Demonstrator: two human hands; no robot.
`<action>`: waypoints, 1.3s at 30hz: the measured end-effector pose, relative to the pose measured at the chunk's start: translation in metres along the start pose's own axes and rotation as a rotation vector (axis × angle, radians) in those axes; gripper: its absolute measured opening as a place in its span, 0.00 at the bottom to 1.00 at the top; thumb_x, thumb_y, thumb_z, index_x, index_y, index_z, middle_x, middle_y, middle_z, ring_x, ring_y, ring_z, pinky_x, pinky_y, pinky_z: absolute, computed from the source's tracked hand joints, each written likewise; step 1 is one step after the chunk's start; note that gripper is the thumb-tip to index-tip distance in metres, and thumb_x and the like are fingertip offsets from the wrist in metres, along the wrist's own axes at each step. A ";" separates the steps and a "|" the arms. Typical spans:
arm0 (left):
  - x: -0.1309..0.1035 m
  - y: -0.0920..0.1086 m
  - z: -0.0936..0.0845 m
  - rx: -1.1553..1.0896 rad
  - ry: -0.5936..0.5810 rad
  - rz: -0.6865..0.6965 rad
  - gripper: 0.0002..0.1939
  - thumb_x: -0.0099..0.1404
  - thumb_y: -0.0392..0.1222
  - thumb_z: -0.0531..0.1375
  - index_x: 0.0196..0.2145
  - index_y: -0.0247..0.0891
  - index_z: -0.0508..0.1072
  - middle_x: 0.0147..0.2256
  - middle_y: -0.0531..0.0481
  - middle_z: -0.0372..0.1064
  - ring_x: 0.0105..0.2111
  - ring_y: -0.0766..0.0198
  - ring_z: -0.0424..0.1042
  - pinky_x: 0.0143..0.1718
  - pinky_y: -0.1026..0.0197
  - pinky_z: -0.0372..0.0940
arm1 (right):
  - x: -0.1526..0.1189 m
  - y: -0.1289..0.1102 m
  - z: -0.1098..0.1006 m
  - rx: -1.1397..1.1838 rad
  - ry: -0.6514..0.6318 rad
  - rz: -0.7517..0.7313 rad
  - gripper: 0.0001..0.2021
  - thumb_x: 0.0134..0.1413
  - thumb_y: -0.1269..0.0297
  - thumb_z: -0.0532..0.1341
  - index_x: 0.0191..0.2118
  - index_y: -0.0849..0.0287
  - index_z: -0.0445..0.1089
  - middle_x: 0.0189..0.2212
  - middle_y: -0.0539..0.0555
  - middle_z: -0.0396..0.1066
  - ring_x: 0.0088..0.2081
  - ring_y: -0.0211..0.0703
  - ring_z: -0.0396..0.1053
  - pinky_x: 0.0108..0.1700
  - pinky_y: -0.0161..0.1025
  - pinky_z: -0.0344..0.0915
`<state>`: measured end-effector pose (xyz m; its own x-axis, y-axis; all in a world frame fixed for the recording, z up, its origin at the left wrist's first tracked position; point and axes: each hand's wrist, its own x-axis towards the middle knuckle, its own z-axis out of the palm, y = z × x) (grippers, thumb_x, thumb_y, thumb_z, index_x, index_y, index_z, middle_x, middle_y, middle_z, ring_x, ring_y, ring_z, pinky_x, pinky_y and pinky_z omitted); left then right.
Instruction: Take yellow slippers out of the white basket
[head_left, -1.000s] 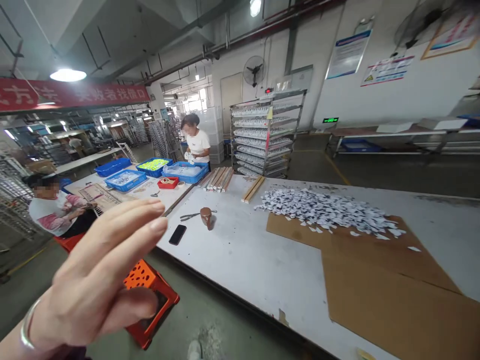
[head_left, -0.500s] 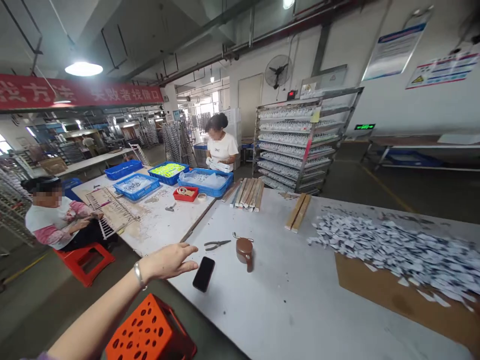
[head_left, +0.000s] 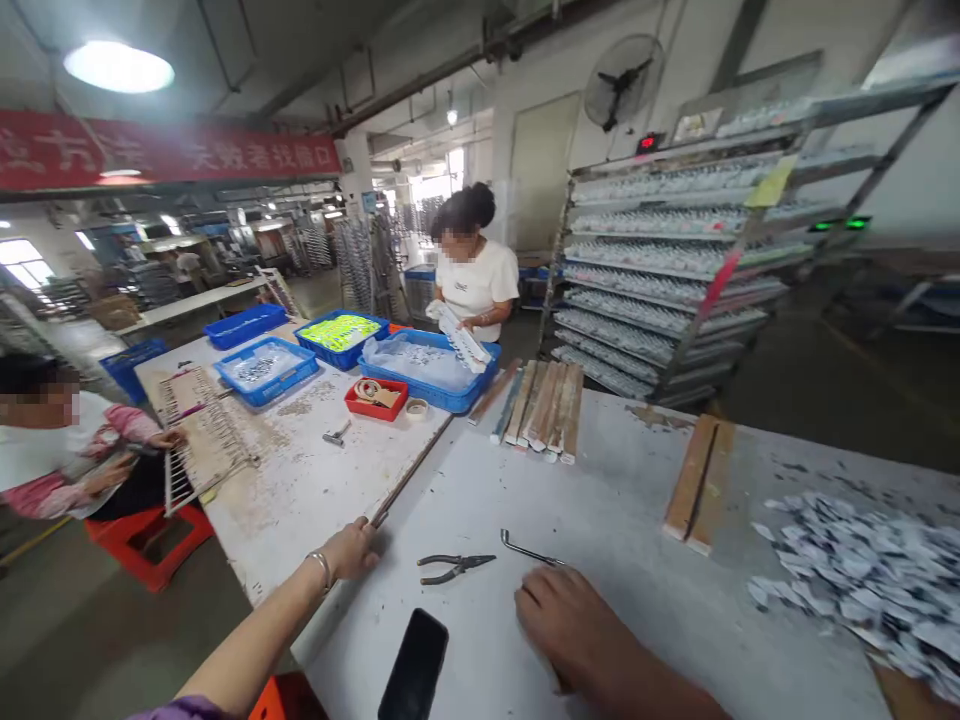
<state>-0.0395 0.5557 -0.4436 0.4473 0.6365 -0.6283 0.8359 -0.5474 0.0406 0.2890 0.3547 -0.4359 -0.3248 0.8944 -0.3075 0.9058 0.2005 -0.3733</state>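
Note:
My left hand [head_left: 352, 552] grips the near edge of the white table [head_left: 600, 490], at the seam with the neighbouring table. My right hand [head_left: 570, 625] lies curled on the tabletop over a brown handled tool. Its body is hidden under the hand and only its bent metal hook [head_left: 525, 550] sticks out. Between my hands lie dark pliers [head_left: 454, 567], and a black phone [head_left: 414, 668] sits near the front edge.
Wooden strips [head_left: 544, 405] and two wooden bars [head_left: 701, 483] lie further back, with a heap of paper tags [head_left: 862, 570] at right. Blue trays [head_left: 427, 365] and a red tray [head_left: 376, 397] stand by a standing co-worker [head_left: 476, 280]. Another person [head_left: 52, 450] sits at left. A wire rack [head_left: 675, 250] stands behind.
The view has closed in on the table. My left hand went from hovering near the phone to the table edge. My right hand came into view and covered the brown tool.

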 end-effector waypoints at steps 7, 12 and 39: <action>0.121 -0.029 0.015 0.186 0.070 -0.058 0.36 0.74 0.46 0.53 0.71 0.21 0.50 0.71 0.35 0.39 0.70 0.49 0.47 0.70 0.55 0.49 | 0.111 0.098 -0.005 0.045 -0.140 0.206 0.13 0.70 0.67 0.57 0.53 0.71 0.70 0.50 0.62 0.67 0.53 0.56 0.66 0.57 0.52 0.64; 0.202 -0.044 0.018 0.316 0.215 -0.005 0.38 0.75 0.50 0.52 0.72 0.20 0.48 0.71 0.34 0.38 0.70 0.49 0.44 0.69 0.54 0.49 | 0.187 0.149 0.011 0.054 -0.011 0.345 0.16 0.70 0.68 0.57 0.58 0.71 0.68 0.56 0.63 0.63 0.58 0.57 0.62 0.59 0.54 0.63; 0.257 -0.032 0.054 0.219 0.870 0.360 0.30 0.68 0.42 0.56 0.64 0.27 0.61 0.63 0.37 0.59 0.63 0.50 0.57 0.62 0.47 0.51 | 0.458 0.369 -0.019 -0.260 0.136 0.605 0.21 0.71 0.59 0.54 0.62 0.60 0.70 0.63 0.62 0.58 0.64 0.63 0.49 0.62 0.56 0.52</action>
<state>0.0319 0.7075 -0.6487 0.8181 0.5422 0.1918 0.5640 -0.8216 -0.0832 0.4800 0.8463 -0.6983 0.2825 0.9185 -0.2767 0.9590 -0.2775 0.0578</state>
